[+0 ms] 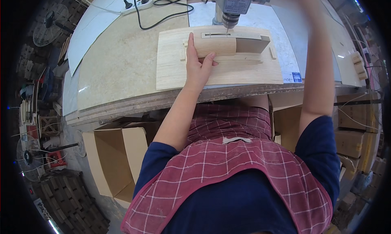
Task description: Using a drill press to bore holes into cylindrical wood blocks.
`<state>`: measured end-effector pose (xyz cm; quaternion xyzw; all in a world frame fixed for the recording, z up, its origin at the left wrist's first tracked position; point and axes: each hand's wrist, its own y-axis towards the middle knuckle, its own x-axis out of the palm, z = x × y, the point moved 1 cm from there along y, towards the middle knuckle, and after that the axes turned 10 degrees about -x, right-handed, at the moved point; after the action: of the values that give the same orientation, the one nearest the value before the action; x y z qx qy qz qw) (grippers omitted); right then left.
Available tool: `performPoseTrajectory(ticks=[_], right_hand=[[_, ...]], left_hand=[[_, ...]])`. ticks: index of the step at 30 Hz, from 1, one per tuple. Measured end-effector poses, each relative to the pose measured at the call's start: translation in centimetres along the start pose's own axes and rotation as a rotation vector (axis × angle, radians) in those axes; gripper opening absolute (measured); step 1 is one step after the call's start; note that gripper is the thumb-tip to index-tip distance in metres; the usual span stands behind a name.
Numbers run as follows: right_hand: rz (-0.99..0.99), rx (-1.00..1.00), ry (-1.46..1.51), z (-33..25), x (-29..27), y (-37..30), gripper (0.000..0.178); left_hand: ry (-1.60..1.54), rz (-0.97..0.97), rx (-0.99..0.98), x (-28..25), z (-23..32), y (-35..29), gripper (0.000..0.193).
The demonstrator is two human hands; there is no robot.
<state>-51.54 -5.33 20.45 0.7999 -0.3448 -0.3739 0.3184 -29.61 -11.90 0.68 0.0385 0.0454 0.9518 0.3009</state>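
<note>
My left hand (197, 69) is closed round the left end of a light wooden block (220, 47), thumb on the near side and one finger stretched along its end. The block lies on a flat wooden board (240, 74) with small wooden strips fixed to it. Along the block's far edge runs a narrow strip with a long slot (216, 35). Directly above it is the chuck of a bench drill (230, 20), its thin bit pointing down at the slot. My right hand (299, 0) is raised beside the drill, blurred and partly cut off, so its fingers do not show.
A white power strip (136, 8) with plugs and a looped black cable (163, 18) lies at the far left of the table (118, 63). Below the table's edge stands an open cardboard box (112, 160) on the left. Fans and stacked wood line the left side.
</note>
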Motion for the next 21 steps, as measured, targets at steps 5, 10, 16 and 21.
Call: performPoseTrajectory(ticks=[5, 10, 16, 21], right_hand=[[-0.153, 0.123, 0.017, 0.2, 1.3, 6.1, 0.034], [-0.099, -0.293, -0.569, -4.4, 0.3, 3.8, 0.024], [-0.115, -0.187, -0.626, -8.7, -1.5, -2.5, 0.028], [-0.098, -0.146, -0.356, -6.7, 0.0, -7.4, 0.019]], left_hand=[[-0.010, 0.024, -0.014, 0.0, 0.2, -0.3, 0.073], [0.003, 0.032, -0.010, -0.2, 0.0, -0.3, 0.073], [-0.053, -0.008, -0.050, 0.6, 0.5, -0.1, 0.075], [0.005, 0.044, -0.012, -0.2, 0.0, -0.3, 0.072]])
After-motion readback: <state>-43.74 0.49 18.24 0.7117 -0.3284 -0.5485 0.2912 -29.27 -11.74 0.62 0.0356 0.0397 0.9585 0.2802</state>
